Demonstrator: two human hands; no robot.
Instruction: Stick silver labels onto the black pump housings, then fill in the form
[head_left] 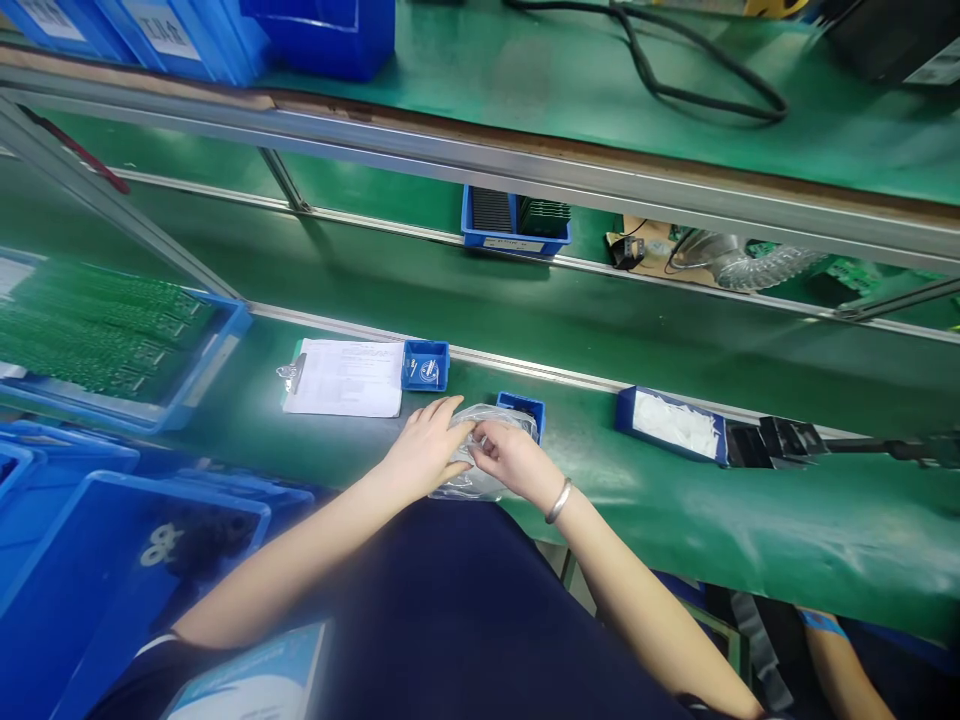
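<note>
1. Centrally, at the near edge of the green bench, a clear plastic bag (474, 487) is lying beneath and between both hands, its crumpled film showing past the fingers on the far and near sides.
2. Left hand (429, 445): resting over the bag's left side, palm down. Fingers are reaching forward, loosely spread, with the thumb standing apart from them.
3. Right hand (511, 458): coming in from the bag's right side and touching it. Fingers are curling inward, thumb close by; cannot tell whether the tips are pinching film. A silver bracelet (559, 501) is circling the wrist.
4. Just beyond the right hand, a small blue bin (534, 408) is sitting partly behind the bag.
5. Farther off, left of that bin, a blue tray (425, 366) is holding small pieces. Beside it a clipboard (346, 378) is lying flat, carrying white sheets.
6. Well right of the hands, a dark blue box (671, 425) is holding white pieces, with black parts (776, 440) lying at its right end.
7. Far left, a large blue tray (196, 375) is carrying rows of green boards (97, 325).
8. Lower right, another person's forearm (840, 665) is showing below the bench (750, 510), well apart from the bag.
</note>
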